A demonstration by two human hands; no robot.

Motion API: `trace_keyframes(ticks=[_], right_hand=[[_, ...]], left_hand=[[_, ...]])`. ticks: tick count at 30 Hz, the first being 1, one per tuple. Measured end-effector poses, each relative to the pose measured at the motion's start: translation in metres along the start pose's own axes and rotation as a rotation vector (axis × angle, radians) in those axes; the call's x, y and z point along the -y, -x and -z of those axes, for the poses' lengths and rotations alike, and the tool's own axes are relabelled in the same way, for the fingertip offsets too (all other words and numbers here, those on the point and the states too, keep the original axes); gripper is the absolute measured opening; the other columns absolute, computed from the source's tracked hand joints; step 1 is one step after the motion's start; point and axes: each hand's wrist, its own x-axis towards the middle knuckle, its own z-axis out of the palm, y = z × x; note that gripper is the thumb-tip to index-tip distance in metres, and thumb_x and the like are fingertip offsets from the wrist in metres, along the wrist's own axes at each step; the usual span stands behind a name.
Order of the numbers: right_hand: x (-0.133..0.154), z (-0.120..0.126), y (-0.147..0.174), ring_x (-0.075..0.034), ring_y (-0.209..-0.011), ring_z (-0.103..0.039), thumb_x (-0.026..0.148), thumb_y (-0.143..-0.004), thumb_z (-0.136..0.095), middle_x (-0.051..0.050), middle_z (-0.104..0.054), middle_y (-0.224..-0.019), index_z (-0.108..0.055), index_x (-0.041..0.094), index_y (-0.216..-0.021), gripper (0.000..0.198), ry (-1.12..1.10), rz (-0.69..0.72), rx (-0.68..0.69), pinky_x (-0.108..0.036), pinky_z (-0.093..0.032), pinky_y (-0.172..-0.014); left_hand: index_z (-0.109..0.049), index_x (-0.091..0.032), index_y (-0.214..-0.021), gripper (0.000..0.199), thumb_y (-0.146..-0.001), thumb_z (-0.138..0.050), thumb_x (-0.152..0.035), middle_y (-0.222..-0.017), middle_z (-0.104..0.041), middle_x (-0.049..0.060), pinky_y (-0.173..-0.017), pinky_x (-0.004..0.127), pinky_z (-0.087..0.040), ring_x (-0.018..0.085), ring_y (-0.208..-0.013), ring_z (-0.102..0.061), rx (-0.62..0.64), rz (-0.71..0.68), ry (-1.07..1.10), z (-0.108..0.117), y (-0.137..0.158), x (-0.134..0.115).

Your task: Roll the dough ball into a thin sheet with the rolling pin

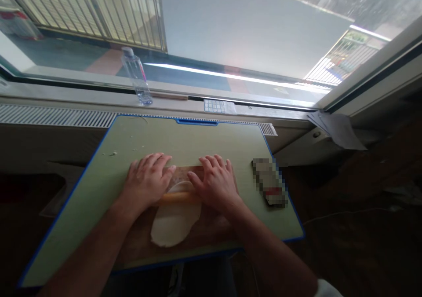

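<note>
An orange-brown rolling pin [180, 197] lies crosswise over a flattened oval of pale dough [176, 222]. My left hand [147, 179] is over the pin's left end, palm down with the fingers stretched forward. Over the right end lies my right hand [216, 179], also palm down, its fingers extended and slightly apart. Both palms hide the ends of the pin. Dough shows in front of the pin and a thin part behind it. Beneath is a brown wooden board [211, 226].
The board lies on a green table [99, 191] with a blue edge. A pixelated phone-like object [268, 182] lies at its right. Dough crumbs [114, 153] dot the left side. A plastic bottle [136, 77] stands on the windowsill, and papers [339, 130] hang at the right.
</note>
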Motion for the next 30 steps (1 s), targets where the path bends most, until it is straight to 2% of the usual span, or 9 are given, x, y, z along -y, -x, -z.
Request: trace_keyframes(ticks=[4,9,11,16,20,25,30], right_hand=[[0.005,0.005,0.003,-0.033,-0.140,-0.051,0.063,-0.105,-0.051,-0.014,-0.068,-0.144,-0.066,0.022,-0.141,0.056,0.054,0.005,-0.041,-0.053,-0.030,-0.122],[0.015,0.005,0.017,-0.033,-0.134,-0.053,0.051,-0.109,-0.043,-0.015,-0.071,-0.136,-0.073,0.020,-0.127,0.047,0.128,-0.112,-0.170,-0.050,-0.030,-0.119],[0.019,0.005,0.019,-0.033,-0.131,-0.055,0.050,-0.109,-0.043,-0.015,-0.073,-0.133,-0.075,0.021,-0.121,0.045,0.148,-0.146,-0.167,-0.050,-0.034,-0.116],[0.018,0.006,0.016,-0.033,-0.128,-0.061,0.051,-0.105,-0.044,-0.014,-0.074,-0.132,-0.076,0.022,-0.125,0.047,0.149,-0.204,-0.094,-0.045,-0.043,-0.108],[0.016,0.006,0.013,-0.032,-0.130,-0.061,0.051,-0.105,-0.043,-0.015,-0.072,-0.136,-0.075,0.022,-0.128,0.049,0.160,-0.199,-0.071,-0.044,-0.043,-0.109],[0.014,0.002,0.013,-0.034,-0.131,-0.059,0.051,-0.105,-0.045,-0.014,-0.073,-0.135,-0.076,0.023,-0.126,0.047,0.153,-0.178,-0.077,-0.048,-0.042,-0.109],[0.013,0.000,0.007,-0.035,-0.126,-0.061,0.055,-0.104,-0.047,-0.016,-0.075,-0.127,-0.078,0.021,-0.120,0.049,0.164,-0.163,-0.113,-0.048,-0.041,-0.107]], left_hand=[[-0.065,-0.024,-0.144,0.051,-0.106,-0.043,-0.051,-0.156,-0.061,0.011,-0.124,0.054,-0.036,0.033,-0.143,-0.053,0.008,0.061,0.022,0.011,0.001,-0.005],[-0.069,-0.021,-0.135,0.044,-0.104,-0.048,-0.044,-0.152,-0.064,0.011,-0.121,0.048,-0.039,0.030,-0.138,-0.054,-0.056,0.148,0.037,0.031,0.012,-0.023],[-0.071,-0.023,-0.132,0.042,-0.103,-0.049,-0.043,-0.147,-0.066,0.012,-0.118,0.048,-0.041,0.031,-0.136,-0.056,-0.075,0.185,0.055,0.035,0.015,-0.025],[-0.074,-0.022,-0.123,0.039,-0.101,-0.047,-0.038,-0.139,-0.069,0.014,-0.113,0.047,-0.045,0.031,-0.132,-0.059,-0.202,0.308,0.156,0.032,0.018,-0.026],[-0.077,-0.022,-0.117,0.037,-0.100,-0.047,-0.036,-0.134,-0.072,0.014,-0.107,0.046,-0.049,0.031,-0.129,-0.062,-0.162,0.384,0.244,0.035,0.017,-0.025],[-0.076,-0.023,-0.121,0.040,-0.098,-0.050,-0.042,-0.137,-0.071,0.015,-0.109,0.049,-0.050,0.032,-0.132,-0.061,-0.041,0.321,0.178,0.036,0.016,-0.022],[-0.078,-0.024,-0.116,0.040,-0.097,-0.051,-0.046,-0.134,-0.072,0.014,-0.108,0.046,-0.051,0.032,-0.130,-0.063,-0.040,0.223,0.093,0.031,0.010,-0.019]])
